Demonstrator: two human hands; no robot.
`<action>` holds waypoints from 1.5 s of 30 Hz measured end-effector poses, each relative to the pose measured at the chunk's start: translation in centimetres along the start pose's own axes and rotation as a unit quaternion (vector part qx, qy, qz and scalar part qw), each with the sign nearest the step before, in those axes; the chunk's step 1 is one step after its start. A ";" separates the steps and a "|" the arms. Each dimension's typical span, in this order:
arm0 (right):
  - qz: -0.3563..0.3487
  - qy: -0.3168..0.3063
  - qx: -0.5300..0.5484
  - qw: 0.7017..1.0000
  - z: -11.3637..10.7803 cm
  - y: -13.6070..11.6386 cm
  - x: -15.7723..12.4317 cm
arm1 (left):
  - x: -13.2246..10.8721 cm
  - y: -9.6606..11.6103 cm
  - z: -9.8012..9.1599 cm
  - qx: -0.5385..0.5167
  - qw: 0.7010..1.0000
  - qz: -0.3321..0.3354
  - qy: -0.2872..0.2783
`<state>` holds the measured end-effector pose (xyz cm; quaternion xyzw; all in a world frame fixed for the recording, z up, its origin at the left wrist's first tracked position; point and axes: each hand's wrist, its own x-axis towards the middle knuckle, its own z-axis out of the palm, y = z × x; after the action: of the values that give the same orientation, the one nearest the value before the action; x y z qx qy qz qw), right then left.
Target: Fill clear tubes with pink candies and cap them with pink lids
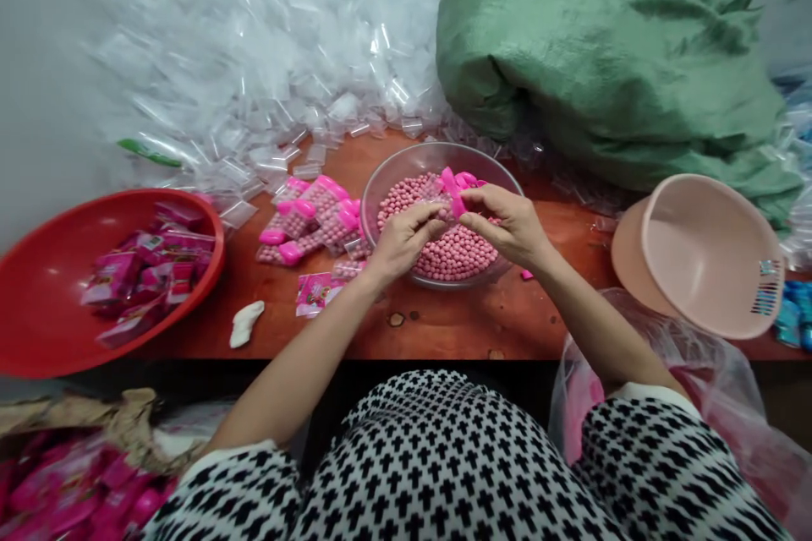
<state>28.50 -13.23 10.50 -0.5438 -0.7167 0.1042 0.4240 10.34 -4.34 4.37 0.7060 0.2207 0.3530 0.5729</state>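
Observation:
A clear glass bowl [393,177] full of small pink beads [457,258] stands on the wooden table. Over it my left hand [403,238] and my right hand [507,224] meet, both pinched on a small clear tube with a pink cap [454,201]. More pink caps [462,179] lie at the bowl's far side. Left of the bowl lies a heap of filled tubes with pink caps [314,215].
A red basin [38,330] with pink packets stands at the left. A pale pink basin [698,249] tilts at the right. Behind lie a heap of clear bags [254,59] and a green sack [609,51]. A white scrap [244,323] and a pink packet [314,292] lie near the table edge.

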 end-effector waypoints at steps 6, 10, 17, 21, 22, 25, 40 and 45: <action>-0.020 -0.030 -0.052 0.998 0.1 -0.2 0.7 | -0.2 -0.3 0.0 -0.017 1.000 0.021 0.017; 0.069 -0.017 0.076 0.995 -0.6 0.1 0.8 | -0.2 -0.2 -0.1 -0.048 0.998 0.002 0.029; 0.048 0.000 0.076 0.996 -0.5 -0.3 1.3 | 0.1 0.0 -0.2 -0.127 0.991 -0.035 0.015; -0.044 -0.037 -0.060 0.997 0.1 -0.4 1.6 | -0.1 -0.2 -0.1 -0.057 0.997 0.020 0.040; -0.052 -0.048 -0.078 0.994 0.2 -0.4 1.6 | -0.2 -0.2 -0.1 -0.036 0.998 0.032 0.049; -0.052 -0.066 -0.100 0.991 0.5 -0.4 1.1 | -0.5 0.0 -0.1 0.015 0.994 0.072 0.077; -0.038 -0.178 -0.119 0.976 0.5 1.2 2.0 | -0.8 0.5 0.0 0.157 0.980 0.096 0.078; -0.095 -0.239 -0.213 0.943 -1.3 -0.4 4.1 | -0.3 0.8 0.1 0.082 0.995 0.046 0.038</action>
<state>28.97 -10.25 13.58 -0.5103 -0.8505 0.0348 0.1223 10.13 -4.82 5.09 0.7458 0.2379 0.3864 0.4878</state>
